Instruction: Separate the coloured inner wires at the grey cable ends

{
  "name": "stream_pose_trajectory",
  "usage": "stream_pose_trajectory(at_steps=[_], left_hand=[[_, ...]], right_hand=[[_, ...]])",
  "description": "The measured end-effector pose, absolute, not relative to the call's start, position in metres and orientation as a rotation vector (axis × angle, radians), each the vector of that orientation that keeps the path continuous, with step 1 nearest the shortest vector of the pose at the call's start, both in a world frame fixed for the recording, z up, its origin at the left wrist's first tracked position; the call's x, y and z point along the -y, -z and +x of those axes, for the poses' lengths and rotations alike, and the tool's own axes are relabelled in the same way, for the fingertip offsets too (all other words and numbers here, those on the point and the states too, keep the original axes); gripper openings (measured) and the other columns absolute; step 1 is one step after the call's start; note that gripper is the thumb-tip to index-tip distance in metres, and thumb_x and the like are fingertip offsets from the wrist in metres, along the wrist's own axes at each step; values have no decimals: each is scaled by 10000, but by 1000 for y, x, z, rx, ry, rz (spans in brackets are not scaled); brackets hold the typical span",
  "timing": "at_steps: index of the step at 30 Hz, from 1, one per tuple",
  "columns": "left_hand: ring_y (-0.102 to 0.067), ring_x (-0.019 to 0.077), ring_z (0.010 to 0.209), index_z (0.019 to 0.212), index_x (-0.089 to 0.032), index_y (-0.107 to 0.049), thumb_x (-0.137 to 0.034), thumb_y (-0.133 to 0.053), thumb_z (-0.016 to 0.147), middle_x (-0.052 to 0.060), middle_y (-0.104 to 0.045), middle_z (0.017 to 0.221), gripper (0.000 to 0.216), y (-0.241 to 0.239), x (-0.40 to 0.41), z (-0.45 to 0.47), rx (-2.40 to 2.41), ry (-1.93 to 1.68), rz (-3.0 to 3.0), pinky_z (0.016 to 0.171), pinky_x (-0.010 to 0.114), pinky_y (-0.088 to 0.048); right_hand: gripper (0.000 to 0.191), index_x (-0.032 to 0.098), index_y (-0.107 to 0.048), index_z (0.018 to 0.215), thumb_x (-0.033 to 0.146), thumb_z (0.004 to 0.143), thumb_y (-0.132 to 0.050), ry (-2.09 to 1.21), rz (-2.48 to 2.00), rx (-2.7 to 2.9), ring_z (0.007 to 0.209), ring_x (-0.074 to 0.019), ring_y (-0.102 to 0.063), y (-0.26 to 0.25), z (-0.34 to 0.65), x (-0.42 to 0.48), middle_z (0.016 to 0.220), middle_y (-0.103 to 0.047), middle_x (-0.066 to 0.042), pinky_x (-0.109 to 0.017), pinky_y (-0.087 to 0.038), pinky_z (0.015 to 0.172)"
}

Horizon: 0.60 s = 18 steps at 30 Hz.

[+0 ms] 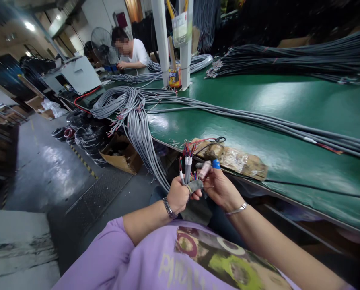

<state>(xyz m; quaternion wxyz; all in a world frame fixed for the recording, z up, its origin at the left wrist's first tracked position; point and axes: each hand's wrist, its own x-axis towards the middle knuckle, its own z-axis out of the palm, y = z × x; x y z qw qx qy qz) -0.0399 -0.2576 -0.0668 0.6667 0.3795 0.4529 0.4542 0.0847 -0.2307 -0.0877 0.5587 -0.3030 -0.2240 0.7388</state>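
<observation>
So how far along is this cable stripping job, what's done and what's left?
Looks early. In hand: the left hand grips a few grey cable ends with coloured wires bared, and the right hand works at them. Some ends in the big grey bundle over the green table edge also show bared wires. Whether the long cables and the dark pile still need work cannot be told.

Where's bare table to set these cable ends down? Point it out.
Bare green table lies between the black cable pile and the long grey cable run. Crowded: the taped cardboard beside both hands.
</observation>
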Motion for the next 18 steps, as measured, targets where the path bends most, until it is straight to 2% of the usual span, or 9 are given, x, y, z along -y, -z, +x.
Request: stream_pose_trajectory(at_steps=[6, 13, 18], left_hand=[[-486, 73, 359, 618, -127, -563, -443, -788, 586, -3, -577, 475, 389, 65, 267, -47, -1030, -1011, 856, 372, 184, -368], [-500, 80, 377, 646, -131, -561, -442, -786, 601, -5, -583, 489, 386, 69, 270, -55, -1025, -1029, 848, 378, 187, -374], [-490, 75, 384, 682, -123, -589, -449, -782, 608, -7, -576, 489, 386, 68, 269, -54, -1010, -990, 869, 383, 186, -372]], right_hand=[[415, 218, -646, 724, 633, 735, -635, -1822, -796, 391, 541, -127, -561, 91, 92, 240, 670, -642, -12, -243, -489, 521], [360, 205, -671, 762, 563, 728, -676, -1940, -805, 605, 595, -122, -573, 84, 100, 248, 742, -651, -23, -249, -496, 576], [299, 178, -649, 731, 446, 676, -770, -1959, -864, 737, 591, -127, -561, 72, 98, 257, 649, -611, -5, -256, -470, 577]])
